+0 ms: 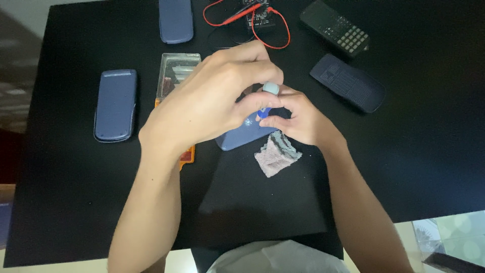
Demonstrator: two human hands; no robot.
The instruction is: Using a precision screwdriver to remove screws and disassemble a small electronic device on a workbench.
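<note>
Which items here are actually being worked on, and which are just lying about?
In hand:
left hand and right hand on a small screwdriver with pale blue cap
blue flat device under it

Lying about:
grey cloth scrap
clear plastic case
two blue covers
black calculator
black cover
red test leads

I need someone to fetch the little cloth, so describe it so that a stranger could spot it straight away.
On the black table, look just below the right hand, beside the blue case the hands work over. The cloth lies there: a small crumpled grey-pink rag, the only soft, frayed thing among hard cases and calculators.
</note>
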